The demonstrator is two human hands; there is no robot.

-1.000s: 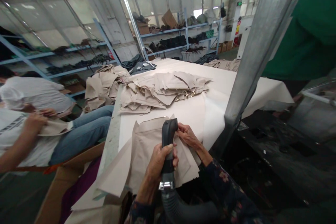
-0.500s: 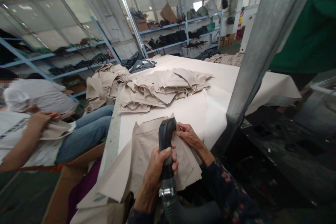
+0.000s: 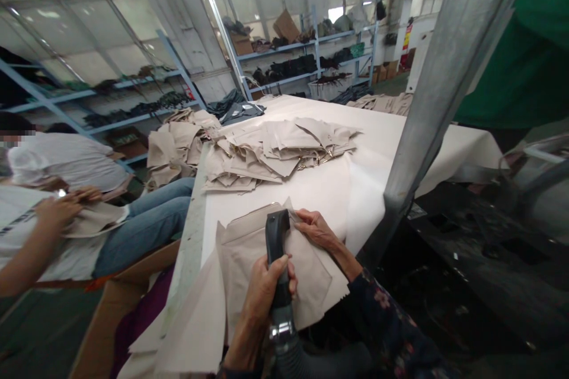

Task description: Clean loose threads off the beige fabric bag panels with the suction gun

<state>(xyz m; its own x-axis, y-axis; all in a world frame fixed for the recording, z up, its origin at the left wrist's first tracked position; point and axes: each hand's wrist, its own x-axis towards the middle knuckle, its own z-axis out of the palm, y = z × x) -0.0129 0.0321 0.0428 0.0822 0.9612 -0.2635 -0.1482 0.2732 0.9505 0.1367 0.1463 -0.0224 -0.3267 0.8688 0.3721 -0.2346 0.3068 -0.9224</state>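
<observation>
My left hand [image 3: 262,287] is wrapped round a black vacuum hose handle [image 3: 278,237], whose bent head lies over beige fabric pieces [image 3: 244,249]. A metal clamp [image 3: 281,331] joins the handle to a ribbed hose [image 3: 297,361] running down toward me. To the right of the head, my right hand [image 3: 317,228] pinches the upper edge of the beige fabric between thumb and fingers. The fabric hangs over the near end of the table, one panel drooping to the left. The mouth of the handle is turned away from view.
A heap of beige pieces [image 3: 275,151] lies across the white-covered table [image 3: 373,124]. A grey metal post [image 3: 427,95] rises close on my right. At left sit people, one in jeans [image 3: 146,219] handling fabric. Below them stands a cardboard box [image 3: 102,320] with purple cloth.
The hose handle has shifted slightly down and left over the fabric. My right hand keeps its pinch, slightly further left. The left fabric panel hangs lower and wider.
</observation>
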